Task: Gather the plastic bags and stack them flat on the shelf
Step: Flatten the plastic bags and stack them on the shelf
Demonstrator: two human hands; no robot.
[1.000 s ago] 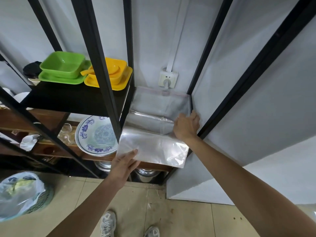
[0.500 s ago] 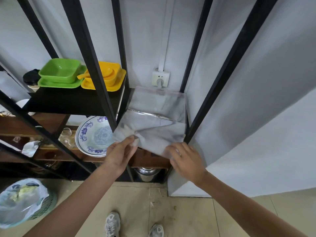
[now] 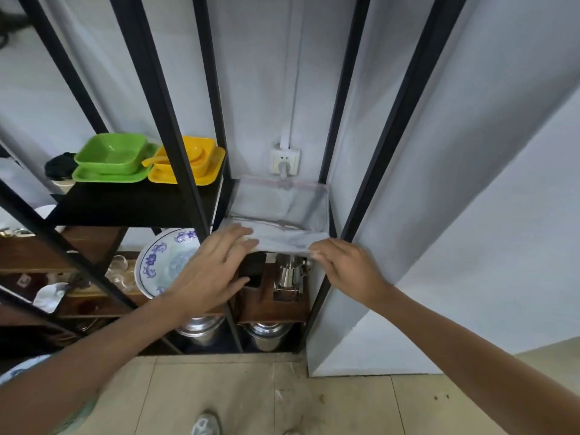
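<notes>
Clear plastic bags [image 3: 276,211], at least two, lying flat on the narrow right-hand black shelf [image 3: 329,215] below the wall socket. Left hand [image 3: 213,271] spread open, fingertips on the near edge, probably to press the stack level. Right hand [image 3: 342,265] pinching the near right corner, likely squaring it. Two hands, one stack.

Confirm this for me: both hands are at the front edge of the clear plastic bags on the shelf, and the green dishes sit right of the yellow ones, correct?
Not quite. The head view shows the green dishes left of the yellow dishes. The left hand and right hand are indeed at the plastic bags' front edge.
</notes>
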